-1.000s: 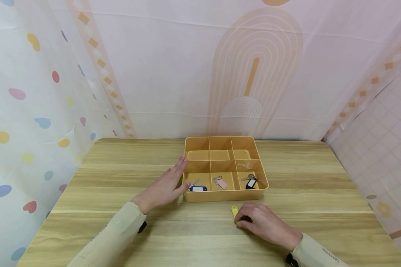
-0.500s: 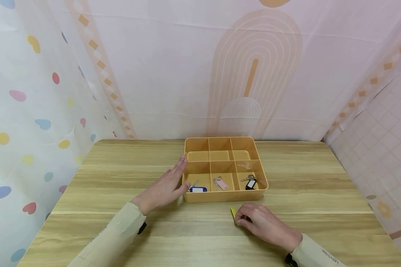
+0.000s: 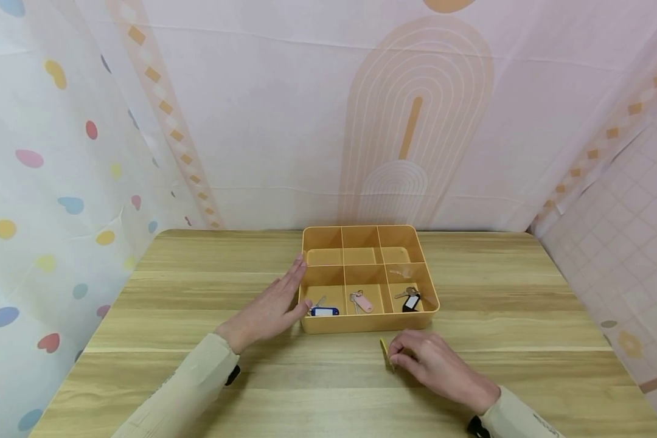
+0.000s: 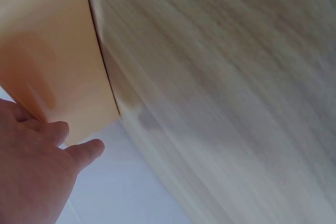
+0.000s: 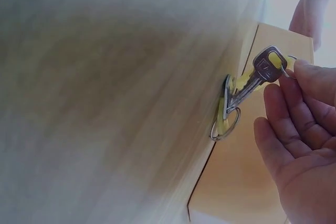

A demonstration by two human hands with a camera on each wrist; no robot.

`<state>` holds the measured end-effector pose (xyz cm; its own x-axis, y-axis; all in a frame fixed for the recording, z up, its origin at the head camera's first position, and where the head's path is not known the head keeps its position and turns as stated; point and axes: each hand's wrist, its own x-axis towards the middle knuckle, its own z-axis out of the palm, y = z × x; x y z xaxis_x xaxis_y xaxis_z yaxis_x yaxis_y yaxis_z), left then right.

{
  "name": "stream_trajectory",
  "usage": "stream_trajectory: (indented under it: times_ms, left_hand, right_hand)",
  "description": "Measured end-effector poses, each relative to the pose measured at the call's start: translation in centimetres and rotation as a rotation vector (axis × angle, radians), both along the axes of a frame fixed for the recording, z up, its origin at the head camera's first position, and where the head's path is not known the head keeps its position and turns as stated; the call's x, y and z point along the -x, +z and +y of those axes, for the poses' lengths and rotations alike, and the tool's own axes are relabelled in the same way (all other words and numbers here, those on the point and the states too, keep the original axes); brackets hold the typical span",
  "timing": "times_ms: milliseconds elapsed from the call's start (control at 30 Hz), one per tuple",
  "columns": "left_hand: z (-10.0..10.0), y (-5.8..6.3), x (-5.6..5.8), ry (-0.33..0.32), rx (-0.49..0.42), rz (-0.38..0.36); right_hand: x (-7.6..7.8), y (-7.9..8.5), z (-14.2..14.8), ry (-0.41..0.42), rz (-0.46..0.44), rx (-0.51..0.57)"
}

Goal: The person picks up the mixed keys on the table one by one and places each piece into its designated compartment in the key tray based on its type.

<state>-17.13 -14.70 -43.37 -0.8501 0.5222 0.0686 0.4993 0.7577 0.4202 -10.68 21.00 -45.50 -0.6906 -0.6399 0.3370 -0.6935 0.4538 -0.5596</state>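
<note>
My right hand (image 3: 435, 365) is just in front of an orange compartment box (image 3: 369, 323). Its thumb and forefinger pinch a key (image 5: 269, 65) by its ring, along with a yellow key tag (image 3: 384, 348), now seen nearly edge-on. In the right wrist view, a second ring (image 5: 226, 132) and a key blade show lower, close to the tabletop, with more yellow beside them. My left hand (image 3: 268, 313) rests against the box's left side, fingers straight along the wall and thumb at the front left corner. In the left wrist view its fingers (image 4: 84, 155) overlap the box wall.
The box has two rows of compartments. In its front row lie keys with a blue tag (image 3: 324, 311), a pink tag (image 3: 364, 302) and a black tag (image 3: 410, 302). It stands on a wood-grain table (image 3: 498, 292) near the back edge, before a patterned curtain (image 3: 268, 121).
The yellow tag has turned from showing its face to nearly edge-on. My right hand has shifted slightly right. The left hand and the box hold their place.
</note>
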Motion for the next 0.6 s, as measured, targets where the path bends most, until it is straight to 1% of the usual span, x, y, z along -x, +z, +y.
stream_trajectory:
  times_ms: [233, 467, 600]
  left_hand:
    - [-0.1, 0.0, 0.0, 0.006, 0.003, -0.005]
    - [-0.1, 0.0, -0.1, 0.009, 0.001, -0.014]
    - [-0.1, 0.0, 0.0, 0.007, 0.006, -0.008]
  right_hand:
    - [0.0, 0.2, 0.1, -0.006, 0.023, 0.024]
    - [-0.2, 0.8, 0.2, 0.002, -0.018, 0.086]
    - [-0.4, 1.1, 0.2, -0.024, -0.042, 0.1]
